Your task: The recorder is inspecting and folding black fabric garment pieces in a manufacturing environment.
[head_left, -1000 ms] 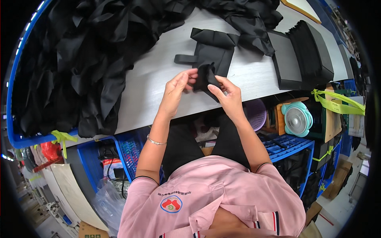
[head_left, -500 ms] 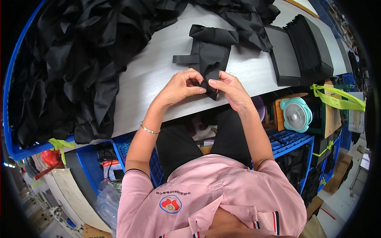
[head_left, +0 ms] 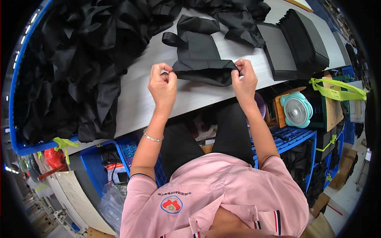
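A black fabric piece (head_left: pixel 199 47), sewn and folded at both ends, lies on the pale table (head_left: pixel 137 91) in front of me. From its left side sticks a short strap loop (head_left: pixel 171 39). My left hand (head_left: pixel 162 89) pinches the left corner of its near end, thumb against fingers. At the opposite corner my right hand (head_left: pixel 245 84) has the same pinch. Between them the near end is stretched wide, and its dark hollow faces me. The far end is rolled over and touches nothing I hold.
A large heap of black fabric (head_left: pixel 79 67) fills a blue crate (head_left: pixel 15 115) on the left. More black cloth (head_left: pixel 240 27) lies at the back. Stacked grey-black panels (head_left: pixel 279 49) stand on the right. Below the table's right edge are a turquoise fan (head_left: pixel 297 110) and a blue rack (head_left: pixel 291 142).
My hands have moved apart, from close together at a narrow near tip to the two corners. The near end of the fabric piece is now spread wide, and its strap has curled into a loop.
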Motion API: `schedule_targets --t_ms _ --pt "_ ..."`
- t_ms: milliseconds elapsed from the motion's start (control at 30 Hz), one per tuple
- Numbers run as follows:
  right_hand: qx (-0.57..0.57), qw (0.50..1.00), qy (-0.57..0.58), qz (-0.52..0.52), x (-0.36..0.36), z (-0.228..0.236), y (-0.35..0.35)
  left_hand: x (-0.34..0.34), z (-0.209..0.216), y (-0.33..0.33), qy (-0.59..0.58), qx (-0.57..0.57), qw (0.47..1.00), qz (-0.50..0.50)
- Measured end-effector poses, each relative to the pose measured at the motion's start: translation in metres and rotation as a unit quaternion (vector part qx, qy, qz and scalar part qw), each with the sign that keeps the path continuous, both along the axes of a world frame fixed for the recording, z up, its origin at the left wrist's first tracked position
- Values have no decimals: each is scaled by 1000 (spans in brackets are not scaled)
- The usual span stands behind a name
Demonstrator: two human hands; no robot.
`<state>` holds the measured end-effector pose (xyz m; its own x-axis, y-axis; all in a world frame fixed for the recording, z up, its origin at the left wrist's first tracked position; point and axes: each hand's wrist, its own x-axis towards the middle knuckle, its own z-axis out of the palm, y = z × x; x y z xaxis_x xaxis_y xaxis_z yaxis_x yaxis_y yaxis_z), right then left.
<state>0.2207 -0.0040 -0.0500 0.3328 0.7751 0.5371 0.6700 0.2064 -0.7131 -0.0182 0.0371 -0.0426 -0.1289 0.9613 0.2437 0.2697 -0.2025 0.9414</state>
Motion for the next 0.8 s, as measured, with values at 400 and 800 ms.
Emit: schedule_targets --t_ms 400,800 --pt "-49 995 84 -16 -2 -41 -2 21 -29 -9 44 -40 992 -112" --pt "-108 959 260 12 1 -29 3 31 -20 9 0 -11 994 -113"
